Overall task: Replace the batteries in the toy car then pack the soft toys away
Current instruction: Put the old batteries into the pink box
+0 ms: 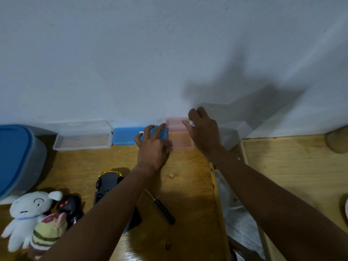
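The toy car (107,186) lies upside down on the wooden table (188,185), partly under my left forearm. A black screwdriver (163,209) lies to its right. Three soft toys sit at the front left: a white plush (28,210), a striped plush (49,230) and a black one with red eyes (66,204). A pink box (179,137) stands open against the wall. My right hand (204,132) holds its raised lid, thumb in front and fingers over the top. My left hand (152,146) has its fingers spread, with the fingertips touching the box's left edge.
A shut blue box (127,136) and an open clear box (82,141) stand along the wall to the left. A big container with a blue lid (15,157) fills the far left. A second wooden surface (291,166) lies to the right across a gap.
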`<state>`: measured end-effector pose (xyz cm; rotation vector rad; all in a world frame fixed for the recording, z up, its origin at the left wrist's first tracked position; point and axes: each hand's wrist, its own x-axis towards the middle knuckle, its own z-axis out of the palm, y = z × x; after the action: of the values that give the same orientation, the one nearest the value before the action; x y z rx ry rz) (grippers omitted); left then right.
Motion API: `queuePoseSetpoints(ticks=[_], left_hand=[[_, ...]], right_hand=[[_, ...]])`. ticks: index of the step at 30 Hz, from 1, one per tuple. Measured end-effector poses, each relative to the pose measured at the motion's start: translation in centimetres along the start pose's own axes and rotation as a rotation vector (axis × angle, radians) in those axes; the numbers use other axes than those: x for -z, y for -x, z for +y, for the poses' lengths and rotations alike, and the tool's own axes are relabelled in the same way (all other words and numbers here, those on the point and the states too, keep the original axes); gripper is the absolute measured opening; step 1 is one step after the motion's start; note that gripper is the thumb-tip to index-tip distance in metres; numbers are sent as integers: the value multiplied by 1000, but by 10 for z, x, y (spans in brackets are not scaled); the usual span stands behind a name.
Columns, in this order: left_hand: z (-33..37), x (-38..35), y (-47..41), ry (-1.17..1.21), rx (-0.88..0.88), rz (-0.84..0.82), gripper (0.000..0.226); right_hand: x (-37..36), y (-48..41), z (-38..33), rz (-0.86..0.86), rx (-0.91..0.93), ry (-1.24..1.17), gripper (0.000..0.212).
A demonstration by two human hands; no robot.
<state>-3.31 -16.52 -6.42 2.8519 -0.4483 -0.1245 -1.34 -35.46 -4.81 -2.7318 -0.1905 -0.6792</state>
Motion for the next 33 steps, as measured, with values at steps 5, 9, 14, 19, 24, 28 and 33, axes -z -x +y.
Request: queuePoseSetpoints(ticks=[5,9,14,19,24,28,33], left_hand=[[-1,1,-3,-7,-14,-20,14],[-2,0,-3,-16,-24,-4,13],[-1,-2,-4,-18,-5,6,12],[-1,-5,-4,13,-3,48,9],[-1,-6,-3,22,7,27,16],[-1,-5,0,65,12,63,18],[8,4,10,256,95,182,31]], right_hand=[[-26,20,1,-254,126,-6,22],[-32,15,-2,-340,254,51,23],[-18,0,-10,-297,366,23,47],[-39,11,10,-334,305,-130,42],[-31,21,16,-215,200,-183,25],[-21,32,13,139,-80,-195,11],[-22,40,7,-19,-265,-256,34]])
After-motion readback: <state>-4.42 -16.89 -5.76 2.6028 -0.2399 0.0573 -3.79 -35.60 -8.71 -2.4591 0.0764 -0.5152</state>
